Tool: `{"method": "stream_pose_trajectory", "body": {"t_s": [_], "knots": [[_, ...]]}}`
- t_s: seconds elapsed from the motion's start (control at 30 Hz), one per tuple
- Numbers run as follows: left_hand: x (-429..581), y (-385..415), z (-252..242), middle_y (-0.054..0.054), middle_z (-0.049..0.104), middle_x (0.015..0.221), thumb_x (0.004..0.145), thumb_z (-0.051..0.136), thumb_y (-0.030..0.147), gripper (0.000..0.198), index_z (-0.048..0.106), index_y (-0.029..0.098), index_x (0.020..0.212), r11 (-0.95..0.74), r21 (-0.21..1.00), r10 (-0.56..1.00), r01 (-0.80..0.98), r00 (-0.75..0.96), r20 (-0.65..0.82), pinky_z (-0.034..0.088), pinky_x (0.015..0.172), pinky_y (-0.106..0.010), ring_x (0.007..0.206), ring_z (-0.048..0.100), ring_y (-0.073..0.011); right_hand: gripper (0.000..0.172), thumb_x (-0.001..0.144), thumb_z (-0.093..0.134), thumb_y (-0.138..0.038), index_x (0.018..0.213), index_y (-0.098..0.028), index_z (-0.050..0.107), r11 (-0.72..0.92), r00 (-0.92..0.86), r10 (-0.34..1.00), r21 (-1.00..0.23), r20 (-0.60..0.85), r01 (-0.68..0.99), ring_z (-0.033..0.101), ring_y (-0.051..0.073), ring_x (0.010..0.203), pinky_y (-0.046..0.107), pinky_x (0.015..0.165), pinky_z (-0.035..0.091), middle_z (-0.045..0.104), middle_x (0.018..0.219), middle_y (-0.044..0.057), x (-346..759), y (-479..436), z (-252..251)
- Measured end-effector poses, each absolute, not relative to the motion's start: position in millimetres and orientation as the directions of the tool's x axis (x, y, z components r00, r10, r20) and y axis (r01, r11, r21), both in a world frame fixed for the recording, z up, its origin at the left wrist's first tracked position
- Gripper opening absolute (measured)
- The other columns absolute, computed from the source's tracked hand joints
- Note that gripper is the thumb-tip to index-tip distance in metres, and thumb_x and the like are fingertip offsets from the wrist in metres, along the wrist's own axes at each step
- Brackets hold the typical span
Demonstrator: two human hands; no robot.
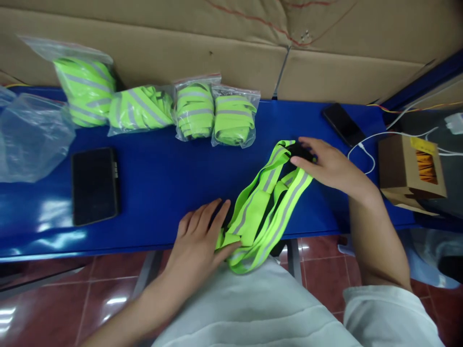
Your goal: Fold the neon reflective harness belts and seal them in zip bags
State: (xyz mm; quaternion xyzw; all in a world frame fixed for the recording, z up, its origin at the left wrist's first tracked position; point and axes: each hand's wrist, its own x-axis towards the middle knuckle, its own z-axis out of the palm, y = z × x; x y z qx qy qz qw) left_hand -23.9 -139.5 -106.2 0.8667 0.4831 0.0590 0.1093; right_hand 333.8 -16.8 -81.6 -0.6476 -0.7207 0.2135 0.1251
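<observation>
A neon yellow-green reflective strap harness with grey stripes lies in long loops over the blue table's front edge, its lower end hanging by my lap. My right hand grips its upper end, thumb and fingers around a dark part that is mostly covered. At the lower end is my left hand, its fingers stretched out beside the straps and its thumb resting across them. Along the back of the table stand clear zip bags with folded neon straps inside: a tall bag, a wider one and two smaller bags.
Empty clear plastic bags lie at the left, near a black tablet-like device. A phone with a white cable lies at the back right, close to an open cardboard box. Cardboard sheeting lines the back.
</observation>
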Motion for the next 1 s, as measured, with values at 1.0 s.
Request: {"method": "stream_pose_trajectory", "body": {"t_s": [1.0], "knots": [[28, -71, -85, -0.019, 0.056, 0.145, 0.103, 0.051, 0.026, 0.055, 0.045, 0.020, 0.157, -0.396, 0.288, 0.918, 0.872, 0.381, 0.110, 0.053, 0.097, -0.044, 0.126, 0.060, -0.0344, 0.068, 0.104, 0.044, -0.052, 0.157, -0.009, 0.044, -0.265, 0.274, 0.946, -0.075, 0.173, 0.961, 0.050, 0.046, 0.135, 0.063, 0.109, 0.042, 0.053, 0.146, 0.030, 339, 57, -125]]}}
